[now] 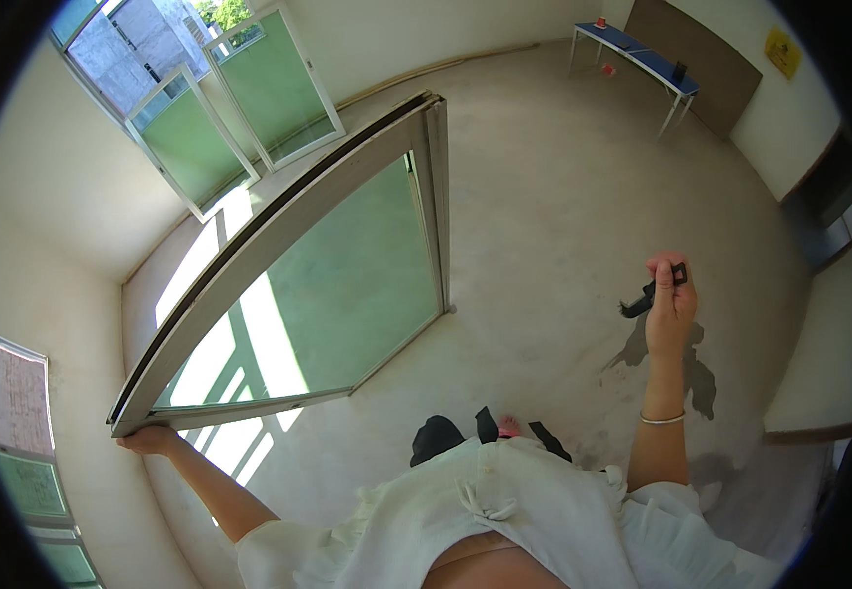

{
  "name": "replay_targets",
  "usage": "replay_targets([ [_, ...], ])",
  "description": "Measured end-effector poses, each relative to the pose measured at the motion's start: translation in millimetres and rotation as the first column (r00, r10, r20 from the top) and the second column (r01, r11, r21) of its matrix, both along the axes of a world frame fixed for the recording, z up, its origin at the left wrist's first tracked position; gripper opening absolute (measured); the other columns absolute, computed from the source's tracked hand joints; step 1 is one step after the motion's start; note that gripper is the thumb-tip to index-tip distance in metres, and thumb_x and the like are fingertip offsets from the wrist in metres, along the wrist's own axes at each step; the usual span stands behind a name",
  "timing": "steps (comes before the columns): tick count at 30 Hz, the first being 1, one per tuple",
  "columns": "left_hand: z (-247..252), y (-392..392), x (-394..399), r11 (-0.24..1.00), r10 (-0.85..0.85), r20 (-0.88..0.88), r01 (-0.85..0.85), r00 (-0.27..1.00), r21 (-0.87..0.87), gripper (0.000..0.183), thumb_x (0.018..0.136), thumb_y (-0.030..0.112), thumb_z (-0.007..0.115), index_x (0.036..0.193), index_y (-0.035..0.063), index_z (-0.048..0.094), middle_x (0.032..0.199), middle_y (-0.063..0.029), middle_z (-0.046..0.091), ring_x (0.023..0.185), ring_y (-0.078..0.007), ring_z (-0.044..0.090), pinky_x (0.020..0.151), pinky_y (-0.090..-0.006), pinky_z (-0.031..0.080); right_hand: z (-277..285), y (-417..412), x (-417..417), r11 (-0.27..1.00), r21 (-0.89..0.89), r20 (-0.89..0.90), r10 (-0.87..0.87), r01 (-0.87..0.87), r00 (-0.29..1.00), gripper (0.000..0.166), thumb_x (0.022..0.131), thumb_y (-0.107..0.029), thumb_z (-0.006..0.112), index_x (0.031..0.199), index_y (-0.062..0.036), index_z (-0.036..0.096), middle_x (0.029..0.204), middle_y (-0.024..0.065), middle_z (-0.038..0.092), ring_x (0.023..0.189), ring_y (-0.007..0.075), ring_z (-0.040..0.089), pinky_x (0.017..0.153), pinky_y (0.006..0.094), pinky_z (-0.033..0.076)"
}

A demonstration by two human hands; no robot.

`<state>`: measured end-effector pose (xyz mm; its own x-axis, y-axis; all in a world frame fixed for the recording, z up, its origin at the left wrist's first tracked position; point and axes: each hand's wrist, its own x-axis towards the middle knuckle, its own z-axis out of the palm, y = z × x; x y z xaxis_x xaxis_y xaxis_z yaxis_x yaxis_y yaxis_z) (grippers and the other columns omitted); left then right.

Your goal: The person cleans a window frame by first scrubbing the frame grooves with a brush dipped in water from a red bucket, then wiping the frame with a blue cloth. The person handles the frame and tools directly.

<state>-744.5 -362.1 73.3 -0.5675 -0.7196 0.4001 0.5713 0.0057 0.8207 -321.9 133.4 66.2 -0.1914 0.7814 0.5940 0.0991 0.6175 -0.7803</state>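
Note:
My left hand [147, 440] grips the near corner of a metal-framed window sash [278, 228]. The sash stands upright on the floor, and its pane [345, 294] looks greenish. A dark groove [271, 213] runs along the frame's upper edge. Out to the right, apart from the sash, my right hand [670, 294] is closed around the handle of a small black brush [643, 302]. Its handle ends in a square loop above my fist, and short bristles show at the other end.
Two white-framed panels [278, 88] [190, 140] lean on the wall beneath an open window [138, 44]. A blue-topped folding table [639, 55] stands at the far right, with a red item [600, 23] on it. Wet patches [700, 383] darken the concrete floor below my right hand.

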Motion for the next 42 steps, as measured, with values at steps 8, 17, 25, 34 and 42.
replay_targets([
  [8,-3,3,0,0.995,-0.092,0.035,0.093,0.995,-0.021,0.056,0.087,0.044,0.019,0.104,-0.0019,0.046,0.105,-0.0173,0.05,0.096,-0.0289,0.052,0.079,-0.0402,0.049,5,-65,-66,0.97,0.231,0.258,0.01,-0.072,0.966,0.01,0.081,-0.001,0.054,0.09,-0.0038,0.056,0.072,0.0037,0.047,0.057,0.0098,0.048,0.051,0.0194,0.038],
  [17,-11,9,7,0.959,-0.276,0.039,0.272,0.96,0.079,0.07,0.086,0.058,0.018,0.115,-0.0011,0.042,0.115,-0.017,0.047,0.105,-0.0297,0.048,0.091,-0.0412,0.042,69,-211,-231,0.695,0.657,0.36,0.05,-0.292,0.932,0.068,0.057,-0.028,0.075,0.117,-0.0092,0.049,0.122,0.0126,0.045,0.051,0.0131,0.048,0.046,0.0229,0.041],
  [25,-15,-7,-3,0.914,-0.406,0.08,0.404,0.91,0.045,0.071,0.085,0.06,0.02,0.125,0.0028,0.032,0.125,-0.0166,0.039,0.113,-0.0287,0.042,0.098,-0.0423,0.036,108,-274,-301,0.695,0.534,0.671,-0.003,-0.481,0.741,0.071,0.063,-0.042,0.068,0.118,-0.0032,0.046,0.123,0.0195,0.045,0.055,0.017,0.058,0.048,0.026,0.045],
  [34,-146,-79,-46,0.033,-0.631,0.771,0.996,0.081,-0.077,0.061,0.072,-0.009,0.058,0.127,0.001,0.033,0.123,-0.013,0.043,0.111,-0.0217,0.043,0.093,-0.0315,0.036,100,-274,-312,0.809,0.34,0.682,0.139,-0.479,0.718,0.047,0.058,-0.036,0.072,0.088,-0.0051,0.055,0.079,0.006,0.053,0.061,0.0224,0.061,0.05,0.0312,0.047],
  [42,-102,-63,-50,-0.354,-0.561,0.825,0.922,-0.071,-0.161,0.041,0.075,-0.009,0.048,0.115,-0.0005,0.045,0.116,-0.0136,0.05,0.111,-0.0235,0.044,0.097,-0.0329,0.03,106,-283,-282,0.844,0.187,0.665,0.268,-0.503,0.697,0.046,0.057,-0.038,0.073,0.086,-0.0057,0.059,0.087,0.0053,0.055,0.071,0.0241,0.06,0.06,0.0346,0.049],
])
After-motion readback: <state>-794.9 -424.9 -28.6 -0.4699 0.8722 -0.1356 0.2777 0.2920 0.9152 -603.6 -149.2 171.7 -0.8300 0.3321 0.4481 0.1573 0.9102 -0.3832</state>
